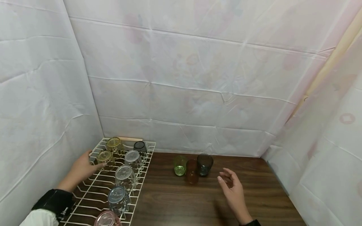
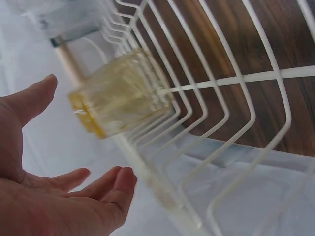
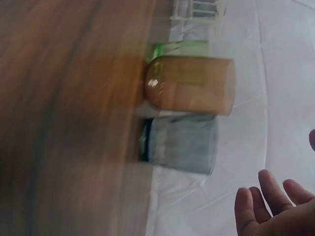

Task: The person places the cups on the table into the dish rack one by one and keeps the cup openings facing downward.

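My left hand (image 1: 85,168) reaches over the left side of the white wire rack (image 1: 142,183), thumb and fingers spread on either side of an upside-down yellow glass (image 1: 105,157). In the left wrist view the fingers stand apart from a yellow glass (image 2: 120,96) on the wires. A second yellow glass (image 1: 114,145) sits behind it. Over the table my right hand (image 1: 234,193) is held with loosely bent fingers and nothing in them. To its left stand a dark grey glass (image 1: 205,164), a reddish-brown glass (image 1: 192,174) and a green glass (image 1: 179,165), upright and close together.
Along the rack's right side stand upside-down glasses: a dark one (image 1: 140,148), two transparent ones, a blue one (image 1: 118,199) and a pink one (image 1: 107,218). White sheeting (image 1: 181,103) encloses the dark wooden table (image 1: 169,204) at the back and sides.
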Tool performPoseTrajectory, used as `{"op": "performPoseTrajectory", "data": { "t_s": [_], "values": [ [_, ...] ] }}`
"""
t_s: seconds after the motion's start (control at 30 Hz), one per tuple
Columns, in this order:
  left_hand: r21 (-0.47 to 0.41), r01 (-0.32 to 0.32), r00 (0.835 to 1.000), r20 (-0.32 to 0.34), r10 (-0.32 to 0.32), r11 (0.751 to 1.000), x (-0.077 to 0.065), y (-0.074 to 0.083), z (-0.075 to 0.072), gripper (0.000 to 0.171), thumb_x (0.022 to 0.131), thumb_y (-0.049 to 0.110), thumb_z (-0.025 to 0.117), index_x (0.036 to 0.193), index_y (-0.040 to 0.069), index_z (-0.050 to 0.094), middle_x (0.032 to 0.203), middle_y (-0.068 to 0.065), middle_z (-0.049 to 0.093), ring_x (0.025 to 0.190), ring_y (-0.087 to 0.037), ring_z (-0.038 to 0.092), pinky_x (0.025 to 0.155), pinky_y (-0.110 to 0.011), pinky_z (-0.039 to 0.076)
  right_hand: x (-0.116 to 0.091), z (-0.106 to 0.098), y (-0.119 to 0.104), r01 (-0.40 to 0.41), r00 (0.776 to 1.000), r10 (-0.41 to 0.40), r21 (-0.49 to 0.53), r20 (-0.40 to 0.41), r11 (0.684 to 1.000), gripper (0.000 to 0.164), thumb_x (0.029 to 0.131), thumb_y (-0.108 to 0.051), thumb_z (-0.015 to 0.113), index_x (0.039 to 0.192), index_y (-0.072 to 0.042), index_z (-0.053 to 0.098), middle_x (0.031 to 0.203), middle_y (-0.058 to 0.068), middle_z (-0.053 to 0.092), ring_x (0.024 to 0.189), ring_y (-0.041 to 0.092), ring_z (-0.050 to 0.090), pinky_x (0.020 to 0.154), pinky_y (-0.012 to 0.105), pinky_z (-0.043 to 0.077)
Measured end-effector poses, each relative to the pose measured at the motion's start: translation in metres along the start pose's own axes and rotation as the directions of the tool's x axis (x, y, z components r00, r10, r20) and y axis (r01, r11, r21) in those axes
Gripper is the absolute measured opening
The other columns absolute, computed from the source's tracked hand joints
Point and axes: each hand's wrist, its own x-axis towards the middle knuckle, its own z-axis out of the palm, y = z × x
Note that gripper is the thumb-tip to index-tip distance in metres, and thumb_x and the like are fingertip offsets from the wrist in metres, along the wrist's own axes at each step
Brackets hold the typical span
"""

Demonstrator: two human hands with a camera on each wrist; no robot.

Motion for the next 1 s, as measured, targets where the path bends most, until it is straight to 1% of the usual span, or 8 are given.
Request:
{"op": "performPoseTrajectory", "data": {
  "t_s": [0.2, 0.33, 0.43, 0.53, 0.67, 0.77, 0.87, 1.0],
  "values": [
    [0.028, -0.075, 0.997, -0.019, 0.075, 0.997, -0.044, 0.021, -0.012, 0.113, 0.093, 0.044, 0.081, 0.152, -0.030, 0.019, 0.147, -0.059, 0.031, 0.131, -0.076, 0.038, 0.109, -0.083, 0.035, 0.011, 0.011, -0.016, 0.031, 0.997, -0.029, -0.025, 0.066, 0.999, 0.052, 0.101, -0.030, 0.076, 0.148, -0.019, 0.057, 0.139, 0.010, 0.068, 0.118, 0.018, 0.066, 0.088, 0.021, 0.056],
    [0.057, -0.093, 0.995, -0.039, 0.095, 0.994, -0.070, 0.047, -0.023, 0.115, 0.094, 0.049, 0.079, 0.156, -0.025, 0.018, 0.151, -0.057, 0.031, 0.133, -0.075, 0.037, 0.108, -0.084, 0.034, 0.021, 0.022, -0.024, 0.092, 0.989, -0.075, -0.129, 0.129, 0.987, 0.064, 0.098, -0.032, 0.081, 0.153, -0.016, 0.054, 0.143, 0.012, 0.065, 0.124, 0.028, 0.063, 0.081, 0.022, 0.056],
    [0.085, -0.134, 0.989, -0.052, 0.138, 0.987, -0.085, 0.073, -0.031, 0.115, 0.094, 0.052, 0.079, 0.158, -0.022, 0.019, 0.153, -0.054, 0.032, 0.135, -0.074, 0.037, 0.110, -0.084, 0.033, 0.028, 0.032, -0.029, 0.145, 0.978, -0.107, -0.216, 0.178, 0.966, 0.070, 0.097, -0.033, 0.081, 0.156, -0.013, 0.051, 0.148, 0.015, 0.062, 0.128, 0.033, 0.061, 0.084, 0.032, 0.057],
    [0.097, -0.192, 0.977, -0.072, 0.199, 0.977, -0.102, 0.096, -0.032, 0.112, 0.093, 0.051, 0.080, 0.160, -0.018, 0.023, 0.153, -0.052, 0.038, 0.136, -0.072, 0.039, 0.109, -0.082, 0.035, 0.032, 0.043, -0.032, 0.177, 0.968, -0.112, -0.291, 0.226, 0.940, 0.073, 0.097, -0.039, 0.080, 0.158, -0.013, 0.050, 0.153, 0.016, 0.058, 0.130, 0.036, 0.059, 0.094, 0.049, 0.058],
    [0.068, -0.233, 0.967, -0.090, 0.238, 0.970, -0.129, 0.121, -0.024, 0.110, 0.091, 0.051, 0.083, 0.163, -0.010, 0.026, 0.155, -0.045, 0.042, 0.138, -0.068, 0.043, 0.108, -0.082, 0.038, 0.038, 0.057, -0.035, 0.202, 0.958, -0.110, -0.350, 0.266, 0.915, 0.076, 0.096, -0.044, 0.079, 0.159, -0.013, 0.049, 0.159, 0.016, 0.053, 0.141, 0.040, 0.054, 0.107, 0.062, 0.053],
    [0.057, -0.263, 0.959, -0.096, 0.268, 0.963, -0.148, 0.136, -0.014, 0.108, 0.089, 0.053, 0.083, 0.164, -0.005, 0.030, 0.158, -0.039, 0.046, 0.139, -0.065, 0.046, 0.106, -0.082, 0.040, 0.042, 0.066, -0.035, 0.233, 0.953, -0.131, -0.385, 0.271, 0.893, 0.077, 0.096, -0.042, 0.080, 0.159, -0.011, 0.049, 0.160, 0.017, 0.052, 0.145, 0.042, 0.050, 0.111, 0.062, 0.051],
    [0.076, -0.310, 0.941, -0.118, 0.318, 0.948, -0.163, 0.147, -0.003, 0.108, 0.086, 0.054, 0.086, 0.163, -0.002, 0.035, 0.153, -0.034, 0.054, 0.135, -0.060, 0.054, 0.104, -0.078, 0.046, 0.045, 0.075, -0.033, 0.267, 0.948, -0.156, -0.423, 0.278, 0.866, 0.078, 0.095, -0.041, 0.081, 0.159, -0.009, 0.049, 0.158, 0.019, 0.053, 0.145, 0.043, 0.050, 0.110, 0.060, 0.052],
    [0.086, -0.359, 0.908, -0.199, 0.369, 0.929, -0.178, 0.156, 0.012, 0.110, 0.077, 0.052, 0.092, 0.161, 0.002, 0.041, 0.144, -0.028, 0.064, 0.127, -0.051, 0.065, 0.098, -0.073, 0.053, 0.049, 0.084, -0.032, 0.290, 0.939, -0.158, -0.458, 0.304, 0.840, 0.081, 0.094, -0.041, 0.082, 0.159, -0.007, 0.047, 0.157, 0.022, 0.053, 0.143, 0.044, 0.050, 0.109, 0.060, 0.053]
  ]
}}
